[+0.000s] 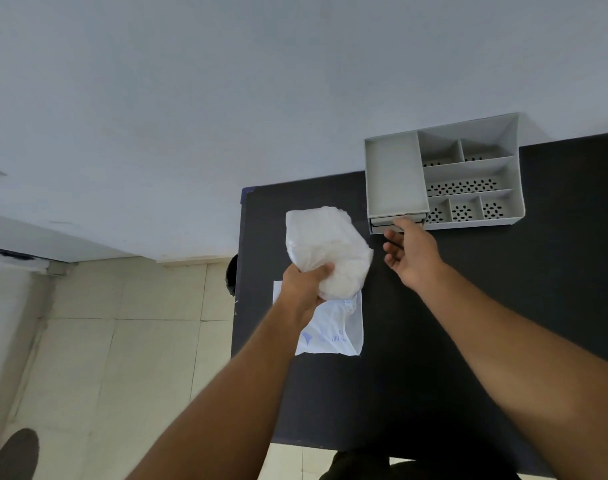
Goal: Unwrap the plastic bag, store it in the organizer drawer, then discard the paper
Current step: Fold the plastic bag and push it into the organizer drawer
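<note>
My left hand [304,284] grips a bunched white plastic bag [325,247] and holds it above the black table. Below it lies the flat white paper wrapper [337,329] with blue print. A grey organizer [468,174] stands at the table's far edge against the wall, with several perforated compartments and a plain tray on its left side. Its low drawer [382,224] shows at the front left corner. My right hand [413,252] is open, fingers spread, its fingertips at the drawer front.
The black table [434,341] ends on the left near the paper, with tiled floor [122,341] beyond. A dark round object [231,275] sits just past the table's left edge. The white wall rises behind the organizer.
</note>
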A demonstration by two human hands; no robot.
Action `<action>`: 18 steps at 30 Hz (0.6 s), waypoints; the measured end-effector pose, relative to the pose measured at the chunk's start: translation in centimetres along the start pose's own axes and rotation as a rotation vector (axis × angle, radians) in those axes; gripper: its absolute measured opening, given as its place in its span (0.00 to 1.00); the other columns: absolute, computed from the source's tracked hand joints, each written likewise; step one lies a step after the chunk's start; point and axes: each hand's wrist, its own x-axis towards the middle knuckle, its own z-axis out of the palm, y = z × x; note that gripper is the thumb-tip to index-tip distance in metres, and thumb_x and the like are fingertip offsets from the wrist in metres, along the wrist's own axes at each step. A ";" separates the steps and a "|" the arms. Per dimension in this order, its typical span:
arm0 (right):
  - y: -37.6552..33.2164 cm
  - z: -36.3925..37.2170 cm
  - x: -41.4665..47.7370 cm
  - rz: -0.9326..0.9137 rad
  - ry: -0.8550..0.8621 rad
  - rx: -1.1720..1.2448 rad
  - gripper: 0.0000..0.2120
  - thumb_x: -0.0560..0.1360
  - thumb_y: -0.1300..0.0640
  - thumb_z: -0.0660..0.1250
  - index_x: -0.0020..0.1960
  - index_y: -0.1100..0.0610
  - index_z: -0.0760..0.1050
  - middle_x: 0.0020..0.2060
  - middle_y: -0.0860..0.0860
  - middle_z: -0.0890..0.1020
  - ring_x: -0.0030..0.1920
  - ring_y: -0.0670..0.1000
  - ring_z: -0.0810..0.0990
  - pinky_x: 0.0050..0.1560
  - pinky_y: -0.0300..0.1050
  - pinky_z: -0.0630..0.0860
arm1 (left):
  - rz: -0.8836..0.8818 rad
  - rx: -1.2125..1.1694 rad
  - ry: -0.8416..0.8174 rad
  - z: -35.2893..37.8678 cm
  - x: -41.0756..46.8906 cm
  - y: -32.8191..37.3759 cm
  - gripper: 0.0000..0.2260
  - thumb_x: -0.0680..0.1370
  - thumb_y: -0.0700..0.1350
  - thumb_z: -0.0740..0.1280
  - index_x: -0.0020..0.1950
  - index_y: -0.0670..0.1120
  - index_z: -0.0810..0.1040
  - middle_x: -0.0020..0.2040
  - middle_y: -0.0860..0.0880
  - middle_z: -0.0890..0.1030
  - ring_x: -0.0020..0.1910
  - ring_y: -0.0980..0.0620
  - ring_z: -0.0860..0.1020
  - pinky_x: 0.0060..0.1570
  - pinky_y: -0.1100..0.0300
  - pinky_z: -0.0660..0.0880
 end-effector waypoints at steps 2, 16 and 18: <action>0.4 -0.3 -0.2 0.015 0.002 0.035 0.04 0.78 0.53 0.67 0.49 0.53 0.78 0.38 0.49 0.81 0.35 0.48 0.76 0.37 0.44 0.71 | -0.008 0.016 0.014 0.4 -0.3 0.1 0.23 0.75 0.39 0.75 0.68 0.47 0.74 0.60 0.49 0.80 0.59 0.43 0.79 0.55 0.44 0.81; 7.0 -4.1 -4.7 0.075 0.121 0.043 0.07 0.77 0.50 0.69 0.49 0.53 0.78 0.33 0.48 0.78 0.30 0.47 0.73 0.34 0.43 0.69 | 0.034 0.006 0.021 0.9 -0.7 0.6 0.22 0.77 0.38 0.73 0.69 0.48 0.72 0.56 0.51 0.78 0.57 0.45 0.77 0.46 0.49 0.81; 8.0 -4.4 -5.4 0.068 0.144 0.031 0.07 0.77 0.50 0.68 0.48 0.53 0.77 0.33 0.48 0.78 0.30 0.47 0.72 0.34 0.43 0.69 | 0.034 -0.012 0.000 0.6 -0.9 -0.2 0.23 0.76 0.38 0.73 0.70 0.47 0.72 0.59 0.48 0.79 0.59 0.43 0.78 0.47 0.47 0.82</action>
